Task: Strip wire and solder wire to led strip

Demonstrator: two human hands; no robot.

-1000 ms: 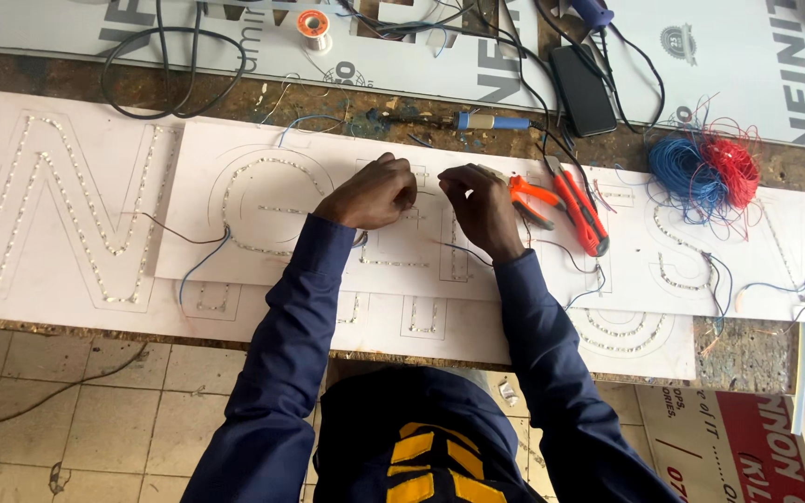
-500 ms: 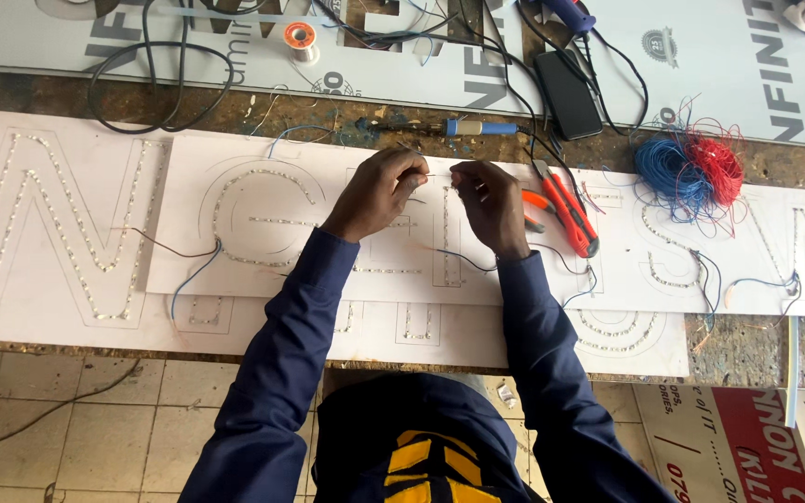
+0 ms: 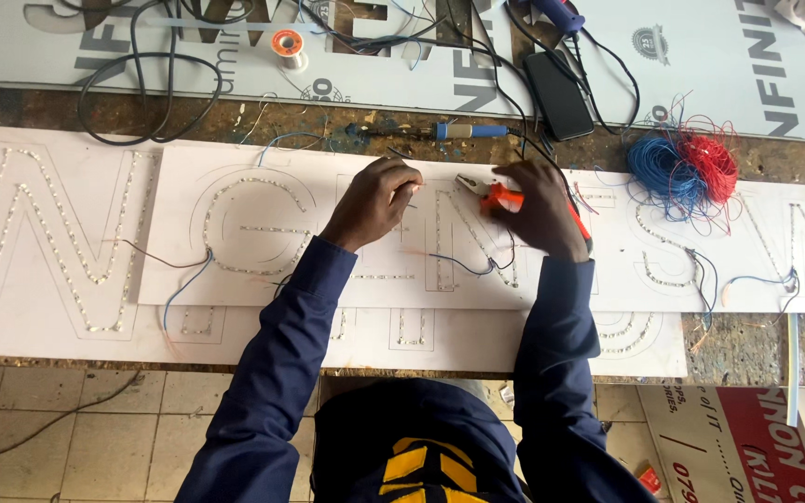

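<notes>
My left hand point(image 3: 375, 200) is closed in a pinch on a thin wire point(image 3: 414, 191) above a white sign panel point(image 3: 235, 279) with letter outlines traced in small LED strips. My right hand point(image 3: 540, 210) grips orange-handled pliers point(image 3: 488, 191). Their metal jaws point left towards the left hand, a short gap away. Short blue and black wire ends point(image 3: 472, 265) lie on the panel just below the hands. Both arms are in dark blue sleeves.
A blue-handled soldering iron point(image 3: 468, 130), a black phone point(image 3: 559, 93) and a solder spool point(image 3: 286, 42) lie behind the panel. A tangle of blue and red wire point(image 3: 682, 168) sits at the right. Black cable point(image 3: 142, 93) loops at the back left. Tiled floor point(image 3: 48, 428) lies below the bench edge.
My right hand has taken up the orange pliers that lay beside it and turned their jaws left. My left hand stays pinched on the wire. The view has shifted slightly.
</notes>
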